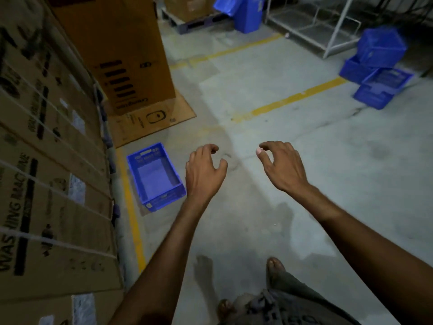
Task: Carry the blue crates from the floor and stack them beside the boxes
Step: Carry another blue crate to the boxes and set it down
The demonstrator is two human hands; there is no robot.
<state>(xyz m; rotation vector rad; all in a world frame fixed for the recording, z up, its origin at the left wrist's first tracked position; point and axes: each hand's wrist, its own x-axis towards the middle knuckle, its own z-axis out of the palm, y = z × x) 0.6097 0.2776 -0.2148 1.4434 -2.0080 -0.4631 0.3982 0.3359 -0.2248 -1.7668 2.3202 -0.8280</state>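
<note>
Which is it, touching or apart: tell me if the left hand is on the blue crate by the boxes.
Apart. The head view shows the left hand open in mid-air, holding nothing, while the blue crate sits on the floor.

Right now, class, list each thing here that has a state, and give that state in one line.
Left hand: open, empty.
Right hand: open, empty.
Near crate: upright, empty, on the floor beside the boxes.
Far crates: a loose pile, the top one tilted.
Tall box: upright, on flat cardboard.
</note>
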